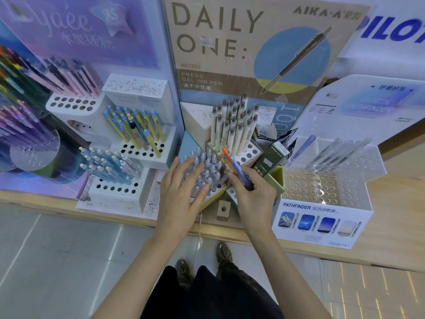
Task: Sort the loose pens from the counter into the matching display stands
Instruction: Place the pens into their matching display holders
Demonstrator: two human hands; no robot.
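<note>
Centre frame, our right grip (255,194) pinches the orange-blue pen (234,168) clicker up, prob. hunting where it belongs; left grip (184,192) lies flat, fingers straight, on the grey pens (212,165) to steady them, we reckon

Lower barrel of orange-and-blue pen (232,163) hidden inside right hand (255,196). Near rows of grey-capped pens (211,166) covered by left hand (181,196). PILOT sign (395,31) cut off at right edge, multicoloured pens (13,72) clipped at left edge. Fine print on PATHFINDER stand (322,238) too small to read.
</note>
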